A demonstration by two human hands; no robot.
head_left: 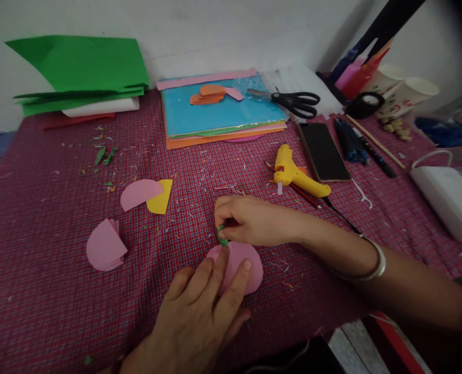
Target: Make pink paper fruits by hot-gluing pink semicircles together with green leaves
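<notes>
A rounded pink paper piece (236,263) lies on the checked cloth in front of me. Fingers stretched, my left hand (202,306) presses down on it, the fingertips near its upper middle. My right hand (241,221), a silver bangle on its wrist, pinches a small green paper piece (222,237) at the pink paper's top edge. Whether the two papers are joined is hidden by the fingers. To the left are a stack of pink paper cutouts (104,246), a pink half-round (140,194) and a yellow paper piece (161,197) partly under it.
A yellow glue gun (293,174) lies beyond my right forearm, near a phone (324,151). Black-handled scissors (293,99) rest by a blue paper pack (200,111). Green sheets (94,67) stand at back left. A white box (449,200) sits at right; paper scraps litter the cloth.
</notes>
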